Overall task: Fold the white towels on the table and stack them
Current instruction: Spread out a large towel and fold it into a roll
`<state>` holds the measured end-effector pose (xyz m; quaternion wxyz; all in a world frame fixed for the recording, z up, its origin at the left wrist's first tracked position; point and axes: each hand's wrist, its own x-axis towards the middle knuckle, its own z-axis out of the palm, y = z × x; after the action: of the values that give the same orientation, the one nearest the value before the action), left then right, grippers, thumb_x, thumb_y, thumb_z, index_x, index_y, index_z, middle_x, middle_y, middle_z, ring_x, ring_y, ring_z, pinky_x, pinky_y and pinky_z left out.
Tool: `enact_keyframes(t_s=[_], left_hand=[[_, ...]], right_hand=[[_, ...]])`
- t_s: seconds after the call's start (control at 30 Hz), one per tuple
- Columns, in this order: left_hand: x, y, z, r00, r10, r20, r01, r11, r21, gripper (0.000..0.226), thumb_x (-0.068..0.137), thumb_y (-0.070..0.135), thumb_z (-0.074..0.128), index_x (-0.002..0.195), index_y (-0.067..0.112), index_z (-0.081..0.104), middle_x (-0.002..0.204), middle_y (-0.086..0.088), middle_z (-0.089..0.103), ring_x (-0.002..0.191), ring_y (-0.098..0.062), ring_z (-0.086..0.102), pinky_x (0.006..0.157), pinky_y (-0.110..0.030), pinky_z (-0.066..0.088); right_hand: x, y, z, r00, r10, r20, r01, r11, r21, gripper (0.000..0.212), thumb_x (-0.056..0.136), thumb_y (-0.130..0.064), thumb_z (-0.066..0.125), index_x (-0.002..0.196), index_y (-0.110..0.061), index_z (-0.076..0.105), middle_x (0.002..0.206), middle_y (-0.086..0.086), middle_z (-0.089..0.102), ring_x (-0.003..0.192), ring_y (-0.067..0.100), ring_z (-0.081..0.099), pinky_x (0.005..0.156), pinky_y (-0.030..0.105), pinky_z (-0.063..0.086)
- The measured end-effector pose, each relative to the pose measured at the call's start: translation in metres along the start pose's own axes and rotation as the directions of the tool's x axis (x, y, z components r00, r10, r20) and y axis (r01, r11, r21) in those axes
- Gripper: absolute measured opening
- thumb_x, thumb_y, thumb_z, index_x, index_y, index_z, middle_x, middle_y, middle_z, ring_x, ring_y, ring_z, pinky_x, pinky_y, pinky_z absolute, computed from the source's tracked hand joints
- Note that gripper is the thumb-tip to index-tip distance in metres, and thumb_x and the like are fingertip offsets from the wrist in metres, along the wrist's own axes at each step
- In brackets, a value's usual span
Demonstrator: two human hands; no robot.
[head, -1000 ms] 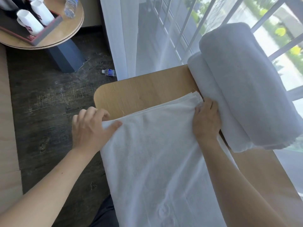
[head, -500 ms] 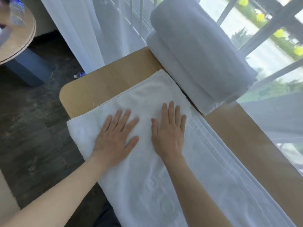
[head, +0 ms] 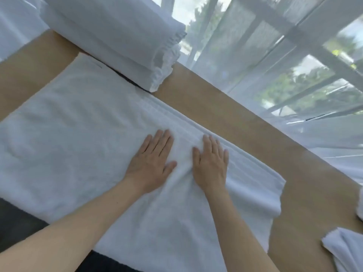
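Observation:
A long white towel [head: 78, 138], folded lengthwise, lies flat along the wooden table [head: 245, 138], its near edge hanging off the table. My left hand [head: 152, 161] and my right hand [head: 211, 161] both press flat on it, palms down, fingers spread, side by side near the towel's middle. A stack of two folded white towels [head: 117, 36] sits at the far left end of the table, touching the flat towel's far edge. More white towel cloth [head: 345, 250] lies at the lower right corner.
A sheer white curtain [head: 275, 65] and window frame run along the table's far side. Bare wood shows to the right of the flat towel. Dark floor [head: 17, 222] lies below the near edge.
Both hands went from pinching the towel's far end to lying flat on it, then slid right along its length. The camera turned right, so the stack now sits at upper left.

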<state>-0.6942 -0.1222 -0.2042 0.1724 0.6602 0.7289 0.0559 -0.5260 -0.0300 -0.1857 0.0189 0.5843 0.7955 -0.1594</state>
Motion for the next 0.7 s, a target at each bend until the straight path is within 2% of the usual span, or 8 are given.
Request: enact_keyframes(t_s=[0.07, 0.13, 0.23, 0.3, 0.37, 0.5, 0.6, 0.7], left_hand=[[0.016, 0.010, -0.001, 0.998, 0.057, 0.015, -0.056, 0.998, -0.032, 0.077, 0.096, 0.052, 0.001, 0.161, 0.010, 0.010, 0.168, -0.005, -0.004, 0.155, -0.023, -0.007, 0.125, -0.037, -0.010], [0.034, 0.023, -0.005, 0.989, 0.150, 0.021, -0.147, 0.984, -0.097, 0.077, 0.097, 0.054, 0.005, 0.160, 0.011, 0.020, 0.168, -0.005, 0.009, 0.156, -0.024, 0.002, 0.126, -0.035, -0.005], [0.061, 0.048, -0.009, 0.955, 0.295, 0.021, -0.288, 0.945, -0.155, 0.066, 0.103, 0.054, 0.034, 0.153, 0.011, 0.039, 0.160, -0.008, 0.037, 0.151, -0.026, 0.027, 0.124, -0.035, 0.013], [0.075, 0.064, -0.011, 0.944, 0.329, 0.008, -0.323, 0.932, -0.163, 0.058, 0.098, 0.048, 0.055, 0.143, 0.011, 0.052, 0.142, -0.009, 0.055, 0.136, -0.029, 0.046, 0.115, -0.036, 0.027], [0.086, 0.075, -0.011, 0.941, 0.336, -0.037, -0.338, 0.932, -0.127, 0.049, 0.092, 0.043, 0.068, 0.129, 0.012, 0.062, 0.121, -0.010, 0.064, 0.117, -0.032, 0.056, 0.104, -0.039, 0.037], [0.101, 0.079, -0.012, 0.952, 0.302, -0.059, -0.306, 0.948, -0.082, 0.036, 0.086, 0.043, 0.076, 0.106, 0.014, 0.068, 0.099, -0.004, 0.069, 0.100, -0.030, 0.060, 0.093, -0.039, 0.039], [0.105, 0.081, -0.011, 0.945, 0.313, -0.095, -0.321, 0.942, -0.093, 0.027, 0.086, 0.035, 0.078, 0.088, 0.011, 0.065, 0.087, -0.004, 0.065, 0.090, -0.032, 0.060, 0.086, -0.039, 0.040], [0.106, 0.085, -0.008, 0.912, 0.376, -0.164, -0.393, 0.915, -0.088, 0.026, 0.091, 0.031, 0.071, 0.083, 0.008, 0.061, 0.084, -0.005, 0.063, 0.085, -0.033, 0.059, 0.081, -0.043, 0.046]], right_hand=[[-0.008, 0.039, -0.009, 0.992, 0.096, -0.076, -0.095, 0.995, 0.021, 0.051, 0.104, -0.044, 0.037, 0.148, -0.019, 0.040, 0.153, 0.002, 0.043, 0.143, 0.024, 0.034, 0.119, 0.049, 0.017], [-0.013, 0.074, -0.016, 0.979, 0.155, -0.129, -0.156, 0.988, 0.005, 0.046, 0.101, -0.043, 0.047, 0.140, -0.018, 0.047, 0.139, 0.003, 0.052, 0.133, 0.027, 0.044, 0.113, 0.052, 0.025], [-0.022, 0.113, -0.021, 0.949, 0.254, -0.186, -0.238, 0.965, 0.105, 0.048, 0.095, -0.044, 0.060, 0.134, -0.017, 0.051, 0.133, 0.005, 0.052, 0.130, 0.029, 0.045, 0.110, 0.054, 0.029], [-0.030, 0.130, -0.023, 0.924, 0.292, -0.247, -0.254, 0.951, 0.173, 0.045, 0.092, -0.044, 0.062, 0.126, -0.015, 0.053, 0.125, 0.007, 0.053, 0.120, 0.031, 0.050, 0.101, 0.052, 0.034], [-0.039, 0.143, -0.024, 0.905, 0.287, -0.313, -0.254, 0.957, 0.142, 0.039, 0.091, -0.048, 0.054, 0.112, -0.015, 0.059, 0.110, 0.007, 0.056, 0.105, 0.034, 0.054, 0.089, 0.047, 0.038], [-0.055, 0.175, -0.023, 0.885, 0.321, -0.337, -0.309, 0.947, 0.090, 0.021, 0.090, -0.039, 0.064, 0.088, -0.019, 0.059, 0.095, 0.001, 0.053, 0.095, 0.030, 0.051, 0.084, 0.041, 0.033], [-0.060, 0.189, -0.021, 0.872, 0.357, -0.335, -0.336, 0.934, 0.121, 0.024, 0.092, -0.031, 0.070, 0.079, -0.014, 0.059, 0.100, 0.007, 0.052, 0.094, 0.032, 0.050, 0.081, 0.041, 0.034], [-0.053, 0.188, -0.021, 0.882, 0.337, -0.329, -0.308, 0.941, 0.139, 0.025, 0.096, -0.020, 0.066, 0.082, -0.001, 0.061, 0.106, 0.019, 0.055, 0.094, 0.038, 0.050, 0.081, 0.041, 0.037]])
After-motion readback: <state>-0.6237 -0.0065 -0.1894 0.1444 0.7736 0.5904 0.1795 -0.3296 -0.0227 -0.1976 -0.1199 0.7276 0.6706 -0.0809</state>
